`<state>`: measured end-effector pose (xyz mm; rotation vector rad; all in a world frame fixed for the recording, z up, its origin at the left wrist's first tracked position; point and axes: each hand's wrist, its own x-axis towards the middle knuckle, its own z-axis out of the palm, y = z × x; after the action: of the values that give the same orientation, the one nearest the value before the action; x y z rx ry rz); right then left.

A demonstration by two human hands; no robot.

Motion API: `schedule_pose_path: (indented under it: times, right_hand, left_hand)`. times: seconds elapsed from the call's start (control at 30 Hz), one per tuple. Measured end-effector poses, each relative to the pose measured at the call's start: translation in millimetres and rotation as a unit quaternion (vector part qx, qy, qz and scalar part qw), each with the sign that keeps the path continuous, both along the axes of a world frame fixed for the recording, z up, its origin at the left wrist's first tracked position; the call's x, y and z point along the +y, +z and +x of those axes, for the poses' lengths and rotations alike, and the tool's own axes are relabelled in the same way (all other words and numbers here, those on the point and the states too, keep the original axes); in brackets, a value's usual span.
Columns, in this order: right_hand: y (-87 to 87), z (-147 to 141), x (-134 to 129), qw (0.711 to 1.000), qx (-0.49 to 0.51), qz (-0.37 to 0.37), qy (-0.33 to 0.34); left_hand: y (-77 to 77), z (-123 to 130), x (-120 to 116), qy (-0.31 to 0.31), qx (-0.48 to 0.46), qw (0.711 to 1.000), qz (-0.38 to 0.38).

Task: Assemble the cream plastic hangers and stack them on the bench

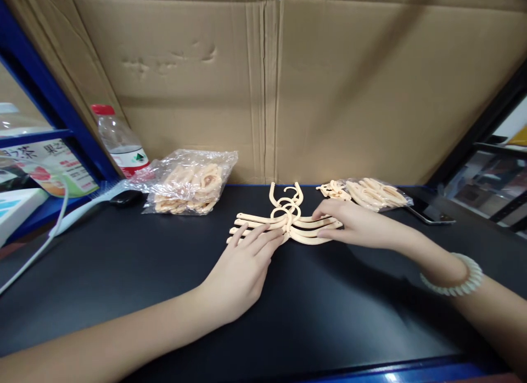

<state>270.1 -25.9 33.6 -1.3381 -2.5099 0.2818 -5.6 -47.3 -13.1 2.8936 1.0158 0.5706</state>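
The left hand (242, 270) and right hand (356, 224) rest, fingers slightly apart, on opposite arms of overlapping cream hangers (290, 221) lying mid-tabletop (288, 328), between two plastic-bagged bundles (191, 188).

Pretty plain black table (313, 311), honestly; the beige hanger pieces (315, 233) lay mid-frame, a bulging plastic bag (191, 182) left of them.

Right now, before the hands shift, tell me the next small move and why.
I'd probably bring the left hand up to the farthest hanger and ease its left arm outward. Both its arms point away from the person, while the nearer hangers spread sideways under the left hand and the right hand.
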Motion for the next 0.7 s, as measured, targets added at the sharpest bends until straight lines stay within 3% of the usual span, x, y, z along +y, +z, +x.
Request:
schedule_pose_path:
  times: [0.2, 0.37, 0.57, 0.7]
  right_hand:
    - [-19.0, -12, -3, 0.997, -0.049, 0.044, 0.027]
    - [-32.6, -11, 1, 0.997, -0.079, 0.000, -0.010]
    - [-40.1, -7, 6, 0.998, -0.054, 0.017, -0.014]
    - [-41.8, -4, 10, 0.998, -0.067, 0.016, -0.014]
  left_hand:
    - [1.2, -3, 9, 0.006, 0.023, 1.000, -0.007]
    - [5.2, -3, 11, 0.016, 0.041, 0.998, -0.047]
    - [6.3, -4, 11, 0.000, 0.023, 0.996, -0.089]
    - [6.6, -4, 11, 0.004, 0.060, 0.994, -0.093]
